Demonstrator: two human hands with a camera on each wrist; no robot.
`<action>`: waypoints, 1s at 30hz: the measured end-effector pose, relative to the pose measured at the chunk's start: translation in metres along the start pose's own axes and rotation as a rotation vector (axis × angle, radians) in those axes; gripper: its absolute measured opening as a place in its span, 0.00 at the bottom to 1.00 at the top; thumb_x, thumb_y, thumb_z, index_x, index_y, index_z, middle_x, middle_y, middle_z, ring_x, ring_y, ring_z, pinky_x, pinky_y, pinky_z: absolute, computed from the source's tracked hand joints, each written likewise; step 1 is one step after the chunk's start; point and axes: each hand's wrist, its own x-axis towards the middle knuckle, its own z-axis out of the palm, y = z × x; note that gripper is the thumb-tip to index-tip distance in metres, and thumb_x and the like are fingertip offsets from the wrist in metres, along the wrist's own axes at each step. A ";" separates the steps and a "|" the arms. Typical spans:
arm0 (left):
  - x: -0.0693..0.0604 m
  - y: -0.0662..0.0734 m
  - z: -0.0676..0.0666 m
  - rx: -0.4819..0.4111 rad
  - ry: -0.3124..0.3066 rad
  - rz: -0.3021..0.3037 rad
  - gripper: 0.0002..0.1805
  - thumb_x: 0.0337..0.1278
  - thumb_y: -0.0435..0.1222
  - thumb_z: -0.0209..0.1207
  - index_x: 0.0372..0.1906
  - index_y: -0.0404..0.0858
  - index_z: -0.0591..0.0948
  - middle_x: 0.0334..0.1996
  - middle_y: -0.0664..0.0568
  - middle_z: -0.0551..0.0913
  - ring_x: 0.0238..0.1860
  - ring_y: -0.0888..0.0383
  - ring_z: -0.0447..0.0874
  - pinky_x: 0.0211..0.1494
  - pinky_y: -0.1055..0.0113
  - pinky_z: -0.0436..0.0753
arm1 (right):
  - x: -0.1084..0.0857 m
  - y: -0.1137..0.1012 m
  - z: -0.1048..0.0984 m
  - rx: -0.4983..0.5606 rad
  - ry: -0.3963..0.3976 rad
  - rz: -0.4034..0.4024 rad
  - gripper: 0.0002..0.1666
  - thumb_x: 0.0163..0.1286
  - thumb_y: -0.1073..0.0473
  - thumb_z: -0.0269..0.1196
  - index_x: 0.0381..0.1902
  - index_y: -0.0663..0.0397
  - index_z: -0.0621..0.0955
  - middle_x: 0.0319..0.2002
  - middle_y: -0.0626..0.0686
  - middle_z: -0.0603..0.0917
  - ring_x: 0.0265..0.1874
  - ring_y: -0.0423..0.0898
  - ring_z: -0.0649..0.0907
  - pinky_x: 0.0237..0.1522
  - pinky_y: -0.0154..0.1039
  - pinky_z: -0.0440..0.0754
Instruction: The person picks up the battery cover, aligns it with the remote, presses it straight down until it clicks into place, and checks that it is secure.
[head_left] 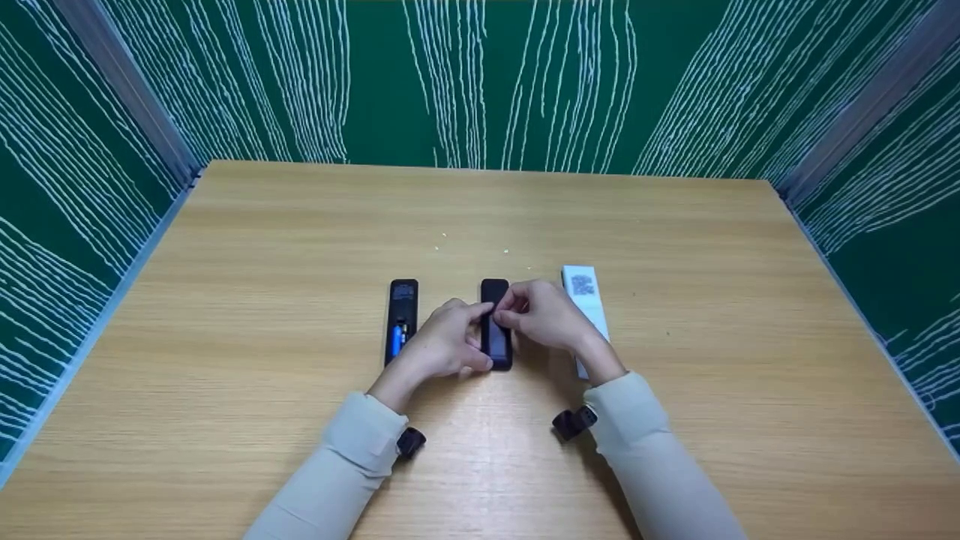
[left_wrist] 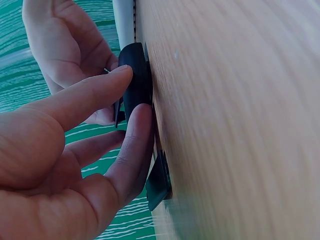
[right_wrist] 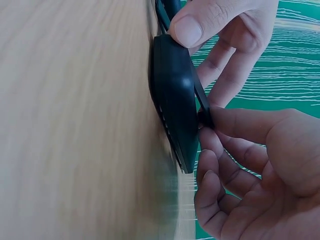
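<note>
Item 1, middle black remote (right_wrist: 174,95): on the table (head_left: 300,435), lengthwise from near to far, between the left black remote (head_left: 403,300) and the slim white box (head_left: 586,300)
Item 2, thin dark cover (right_wrist: 203,102): tilted over item 1, a gap visible along part of its length
Item 3, left hand (head_left: 448,339): thumb at the near end, another finger on the left side farther along; holds item 1 against the table
Item 4, right hand (head_left: 549,315): thumb and forefinger pinching the cover; other fingers curled in beside it
Step in hand, as judged: work on the cover, either fitting or lifting it; cannot tell which
Next move, as judged: calls for a steady left hold and a light, even push or pull with the right, the cover kept in line
Around: left remote has its bay open, a blue battery (head_left: 397,341) showing; white box bears a printed code; small pale crumbs (head_left: 506,251) lie beyond
In the way: right hand and wrist overlap the white box; left hand hides part of the left remote's near right side; fingers mask the cover's edge
</note>
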 end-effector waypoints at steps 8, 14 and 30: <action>0.001 -0.001 0.001 0.006 -0.002 0.000 0.52 0.45 0.26 0.78 0.80 0.36 0.69 0.57 0.39 0.77 0.51 0.49 0.75 0.67 0.57 0.77 | 0.000 0.000 0.000 -0.002 -0.005 0.030 0.05 0.73 0.60 0.69 0.37 0.54 0.88 0.32 0.49 0.86 0.29 0.44 0.78 0.32 0.37 0.76; 0.001 -0.001 -0.001 0.020 0.001 0.024 0.50 0.47 0.27 0.78 0.79 0.35 0.70 0.58 0.37 0.77 0.53 0.48 0.75 0.68 0.57 0.75 | -0.001 0.000 0.000 -0.006 0.003 0.016 0.05 0.72 0.60 0.70 0.36 0.54 0.89 0.31 0.48 0.86 0.29 0.43 0.78 0.32 0.37 0.76; 0.001 -0.002 0.000 0.022 0.000 0.013 0.51 0.46 0.27 0.78 0.79 0.36 0.69 0.57 0.38 0.77 0.52 0.49 0.75 0.68 0.56 0.75 | 0.001 -0.001 0.002 -0.013 0.005 0.027 0.05 0.72 0.60 0.71 0.35 0.55 0.88 0.30 0.49 0.85 0.27 0.43 0.78 0.31 0.37 0.76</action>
